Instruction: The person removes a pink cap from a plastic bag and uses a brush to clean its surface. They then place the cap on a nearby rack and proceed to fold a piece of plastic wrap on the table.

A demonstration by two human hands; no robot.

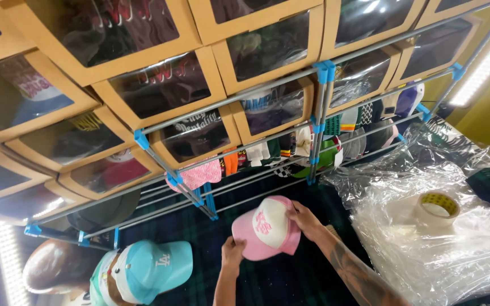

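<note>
Both hands grip a pink-and-white cap (267, 226) over dark plaid cloth (279, 277), below the rack (319, 113): left hand (232, 253) pinching the brim, right hand (304, 220) closed on the crown; judged mid-inspection, turning it needs a steady hold

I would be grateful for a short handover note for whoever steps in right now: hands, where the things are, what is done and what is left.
Left hand: grips the lower edge of the pink-and-white cap.
Right hand: holds the cap's upper right side. The cap is held between both hands above the dark plaid cloth.
Nearby: roll of tape on clear plastic sheeting to the right; light blue cap at lower left; windowed cardboard boxes with caps on the rack.
Done: many caps sit boxed.
Left: the pink cap is unboxed, still in hand.
</note>
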